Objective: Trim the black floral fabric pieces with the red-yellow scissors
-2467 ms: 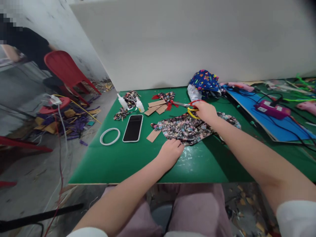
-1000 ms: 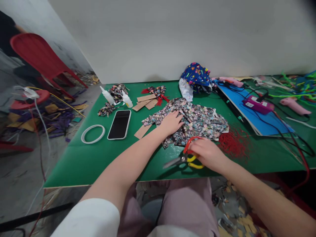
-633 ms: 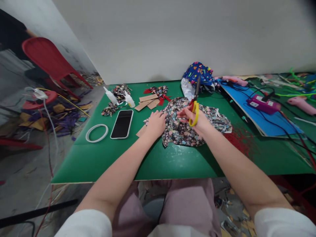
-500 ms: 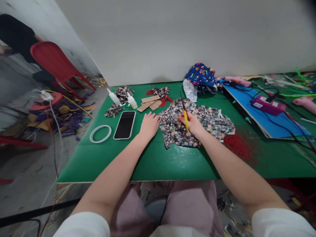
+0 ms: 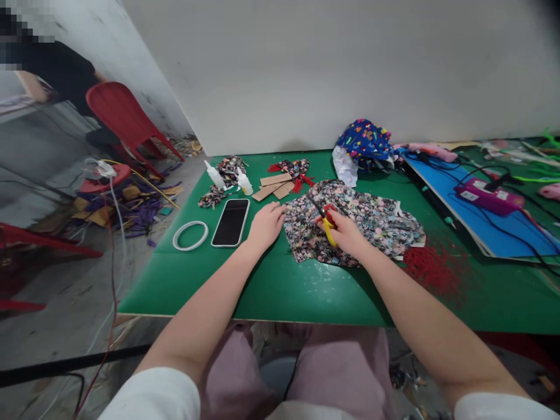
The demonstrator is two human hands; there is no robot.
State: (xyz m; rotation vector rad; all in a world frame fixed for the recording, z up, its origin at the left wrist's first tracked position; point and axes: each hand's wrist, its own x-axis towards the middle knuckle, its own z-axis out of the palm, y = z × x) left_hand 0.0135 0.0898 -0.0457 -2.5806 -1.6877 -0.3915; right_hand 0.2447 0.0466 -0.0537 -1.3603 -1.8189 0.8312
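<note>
A floral cloth (image 5: 380, 219) lies spread and wrinkled on the green table. My right hand (image 5: 343, 230) is closed around the handles of scissors (image 5: 329, 232), which have yellow and red grips. Their dark blades point away and to the left over the cloth. At the cloth's left edge rests my left hand (image 5: 266, 224), palm down, its fingers stretched out and fingertips touching the edge. Just left of it lies a phone (image 5: 231, 223) with a dark screen. Brown cardboard pieces (image 5: 275, 186) sit behind that hand.
Two white bottles (image 5: 245, 182), small floral bundles (image 5: 212, 197) and a white ring (image 5: 191, 235) occupy the left side. To the right are red thread scraps (image 5: 433, 268), a blue folder (image 5: 464, 216), a purple power strip (image 5: 490, 196) and blue patterned cloth (image 5: 365, 140). A person sits beyond the red chair (image 5: 116, 111).
The scissors have turned in my right hand, their blades swinging left and their grips showing wider. My left hand stays at the cloth's edge. The whole view has shifted slightly.
</note>
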